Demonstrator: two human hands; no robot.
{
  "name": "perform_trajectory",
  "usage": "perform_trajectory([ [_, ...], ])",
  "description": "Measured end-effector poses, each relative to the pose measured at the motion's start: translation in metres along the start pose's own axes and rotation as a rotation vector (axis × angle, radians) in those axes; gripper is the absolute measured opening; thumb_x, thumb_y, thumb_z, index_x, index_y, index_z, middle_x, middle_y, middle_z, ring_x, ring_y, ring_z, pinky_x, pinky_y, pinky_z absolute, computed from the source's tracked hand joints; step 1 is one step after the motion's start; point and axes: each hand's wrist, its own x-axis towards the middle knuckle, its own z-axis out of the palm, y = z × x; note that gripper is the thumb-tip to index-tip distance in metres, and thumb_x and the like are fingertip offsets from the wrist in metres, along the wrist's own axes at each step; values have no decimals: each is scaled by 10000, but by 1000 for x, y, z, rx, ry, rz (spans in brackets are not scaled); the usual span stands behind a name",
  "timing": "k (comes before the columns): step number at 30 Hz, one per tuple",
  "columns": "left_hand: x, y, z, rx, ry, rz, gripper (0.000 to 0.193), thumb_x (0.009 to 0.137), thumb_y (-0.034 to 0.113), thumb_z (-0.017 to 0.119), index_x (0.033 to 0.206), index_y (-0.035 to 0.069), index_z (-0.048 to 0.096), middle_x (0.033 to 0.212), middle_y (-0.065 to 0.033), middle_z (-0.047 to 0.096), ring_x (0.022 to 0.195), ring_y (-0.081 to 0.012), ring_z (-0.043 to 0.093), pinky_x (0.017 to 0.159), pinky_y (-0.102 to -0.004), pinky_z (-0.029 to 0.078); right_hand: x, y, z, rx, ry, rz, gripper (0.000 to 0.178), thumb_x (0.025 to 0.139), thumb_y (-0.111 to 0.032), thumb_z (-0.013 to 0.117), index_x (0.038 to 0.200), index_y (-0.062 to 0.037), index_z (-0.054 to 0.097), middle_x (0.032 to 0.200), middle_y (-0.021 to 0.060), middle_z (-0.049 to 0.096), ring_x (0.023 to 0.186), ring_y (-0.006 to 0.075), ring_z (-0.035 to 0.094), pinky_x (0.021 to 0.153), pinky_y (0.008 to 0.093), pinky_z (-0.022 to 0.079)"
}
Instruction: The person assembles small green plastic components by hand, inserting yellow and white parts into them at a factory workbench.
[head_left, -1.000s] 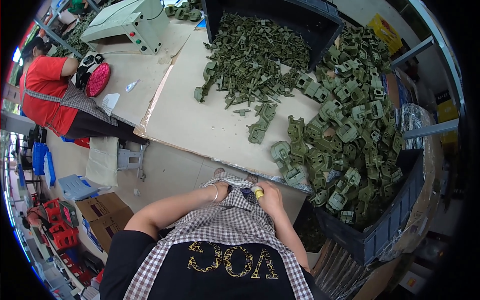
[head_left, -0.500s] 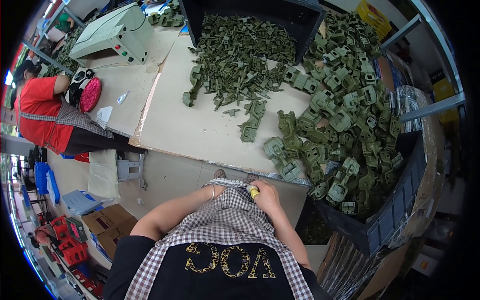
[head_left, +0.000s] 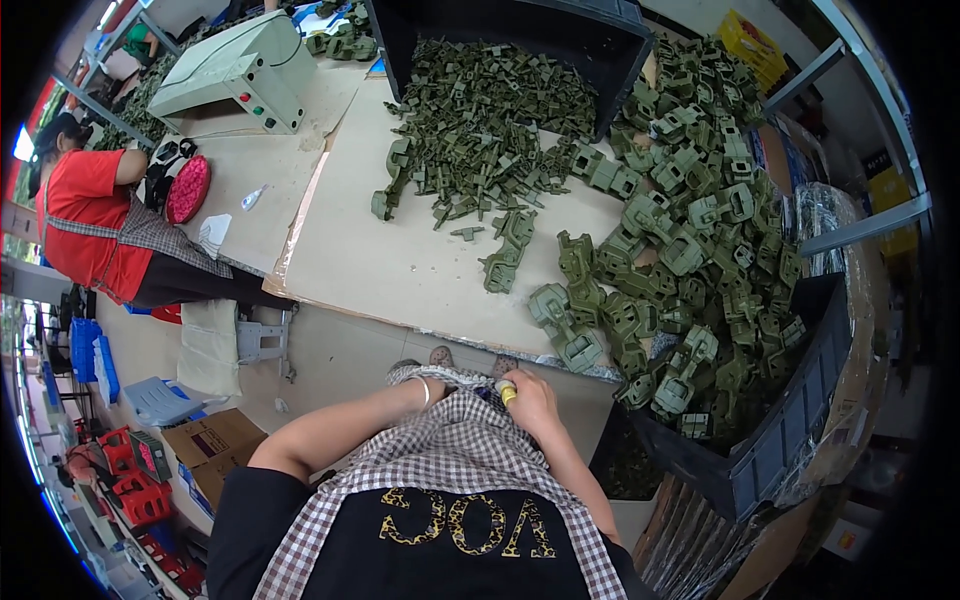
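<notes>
Hours are read from the middle of the view. At 9 o'clock a co-worker (head_left: 85, 225) in red bends over the worktop, a round red tray (head_left: 188, 190) of pink pieces alongside at 10. A brown cardboard box (head_left: 213, 445) sits at 8, and a pale green machine (head_left: 225, 85) between 10 and 11. At 7 the wearer's left hand (head_left: 433, 388), a white bracelet (head_left: 424, 389) at its wrist, is mostly hidden in the folds of the checked apron (head_left: 450, 440); its grip cannot be told. A heap of small green parts (head_left: 495, 130) spills across the table (head_left: 345, 250) at 12. At 5 a small yellow-and-white item (head_left: 508, 393), its kind unclear, is grasped by the right hand (head_left: 533, 402), against the apron. Larger green castings (head_left: 690, 230) pile up between 2 and 3; a dark bin (head_left: 795, 430) stands at 4.
</notes>
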Motion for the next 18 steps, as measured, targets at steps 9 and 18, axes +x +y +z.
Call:
perform_trajectory([
  [9,-66,2,-23,-1514,405,97,228,900,201,409,1044,48,499,1086,-103,560,984,-201,548,809,-293,462,0,8,-23,128,-177,32,223,722,-121,589,929,-38,588,922,133,580,855,288,564,744,349,450],
  [18,-77,29,-47,-2041,316,776,278,891,247,430,1089,62,495,1243,-119,438,1163,-216,398,967,-337,326,16,-57,-35,1123,-431,-17,249,808,-43,553,1051,-6,512,958,94,577,832,158,575,691,263,487],
])
